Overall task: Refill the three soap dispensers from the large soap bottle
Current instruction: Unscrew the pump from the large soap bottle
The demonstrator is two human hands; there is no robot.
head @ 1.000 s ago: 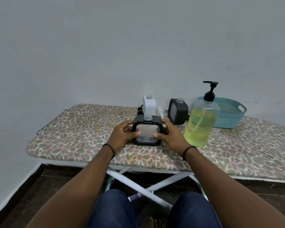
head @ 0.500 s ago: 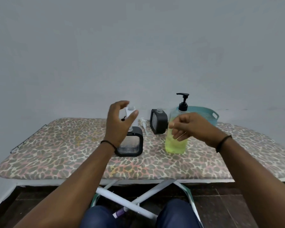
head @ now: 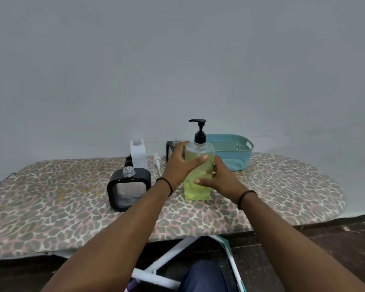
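The big bottle (head: 198, 175) stands on the ironing board (head: 282, 186), between the fingers (head: 200, 160) of the left hand (head: 180, 165) and those of the right hand (head: 221, 180). Left of the fingers stands an open dispenser (head: 129, 186). Behind it stands a second dispenser (head: 138, 154), with a loose pump (head: 157, 162) beside. A third dispenser (head: 170, 150) sits behind the left fingers. A basket (head: 234, 157) lies behind the right fingers.

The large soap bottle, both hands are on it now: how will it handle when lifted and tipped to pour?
The large soap bottle looks mostly full of yellow-green liquid, so probably heavy for its size. It is tall on a narrow base, on the padded board, so likely tippy. Its smooth clear wall may be slippery; left hand and right hand together seem wise.
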